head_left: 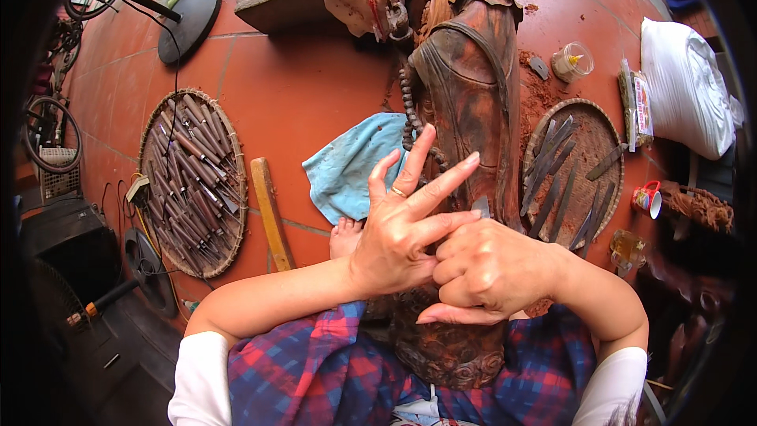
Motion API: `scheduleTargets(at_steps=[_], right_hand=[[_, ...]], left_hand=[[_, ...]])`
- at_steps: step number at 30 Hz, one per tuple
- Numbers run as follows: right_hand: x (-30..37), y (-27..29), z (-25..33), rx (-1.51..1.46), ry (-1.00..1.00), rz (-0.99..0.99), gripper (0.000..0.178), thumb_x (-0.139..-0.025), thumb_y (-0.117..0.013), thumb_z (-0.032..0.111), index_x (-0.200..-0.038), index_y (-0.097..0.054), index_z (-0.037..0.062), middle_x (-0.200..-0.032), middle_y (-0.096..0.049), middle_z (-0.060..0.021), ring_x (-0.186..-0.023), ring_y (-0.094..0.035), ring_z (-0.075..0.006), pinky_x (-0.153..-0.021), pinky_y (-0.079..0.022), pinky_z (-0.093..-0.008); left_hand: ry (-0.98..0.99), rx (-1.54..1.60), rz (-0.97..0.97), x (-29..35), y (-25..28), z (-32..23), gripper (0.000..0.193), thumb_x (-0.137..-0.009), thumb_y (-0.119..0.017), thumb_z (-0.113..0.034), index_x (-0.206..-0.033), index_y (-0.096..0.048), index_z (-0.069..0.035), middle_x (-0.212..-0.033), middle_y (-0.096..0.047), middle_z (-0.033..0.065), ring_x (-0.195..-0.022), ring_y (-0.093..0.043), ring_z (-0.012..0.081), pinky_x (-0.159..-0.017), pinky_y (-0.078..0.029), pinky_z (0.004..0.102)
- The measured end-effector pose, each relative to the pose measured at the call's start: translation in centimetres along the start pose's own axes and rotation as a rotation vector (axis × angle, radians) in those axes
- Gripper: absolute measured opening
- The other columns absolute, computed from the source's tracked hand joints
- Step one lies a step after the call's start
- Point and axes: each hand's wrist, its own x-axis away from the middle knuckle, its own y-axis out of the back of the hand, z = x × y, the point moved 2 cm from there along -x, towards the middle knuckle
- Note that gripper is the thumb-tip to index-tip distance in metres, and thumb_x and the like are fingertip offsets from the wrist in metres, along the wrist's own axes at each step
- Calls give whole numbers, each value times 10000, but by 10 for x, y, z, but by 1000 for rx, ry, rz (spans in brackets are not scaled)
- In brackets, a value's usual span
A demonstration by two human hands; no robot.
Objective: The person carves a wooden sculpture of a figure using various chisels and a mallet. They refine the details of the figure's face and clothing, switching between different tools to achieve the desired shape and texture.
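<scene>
A dark reddish-brown carved wooden figure (473, 110) lies lengthwise in front of me, its near end (453, 347) between my knees. Over it my left hand (402, 225) has its fingers stretched and spread, a ring on one of them. Its index finger touches or overlaps the other hand; its thumb is hidden. My right hand (497, 272) is curled into a fist beside it. A small flat grey blade tip (481, 206) pokes out above the right knuckles; the rest of it is hidden in the grip. A string of wooden beads (407, 99) is carved along the figure's left side.
A round basket of chisels (197, 225) stands left, a wooden stick (271, 213) beside it. A blue cloth (347, 166) lies near my foot (344, 238). To the right are a basket with flat blades (579, 181), a jar (572, 61), a cup (648, 200) and a white sack (682, 83).
</scene>
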Motion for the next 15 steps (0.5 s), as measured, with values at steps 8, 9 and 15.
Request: scheduleTargets(at_steps=[8,9,15], right_hand=[[3,3,2,-20,18,65,462,-850,-700,266,-476,-517,64,-520,-530,-84,-530,-561,-286,-534,-453,-409],[0,5,2,-10,25,61,463,-850,-700,266,-475,-516,65,-523,-532,-84,-532,-561,-286,-535,-453,-408],[5,1,1,-40,18,66,466,-849,-699,246,-466,-503,68,-516,-518,-77,-537,-567,-284,-539,-454,-405]], left_hand=[[13,-13,48,7,-4,2,329,-700,-772,-239,-1023,-775,-177,-1439,-506,164,-1447,-259,430,-1095,-185,516],[12,4,29,4,-3,3,333,-697,-774,-240,-1024,-775,-176,-1445,-499,165,-1448,-256,430,-1095,-188,515],[1,15,57,8,-5,4,399,-681,-780,-236,-1077,-754,-192,-1477,-463,161,-1457,-233,430,-1093,-197,542]])
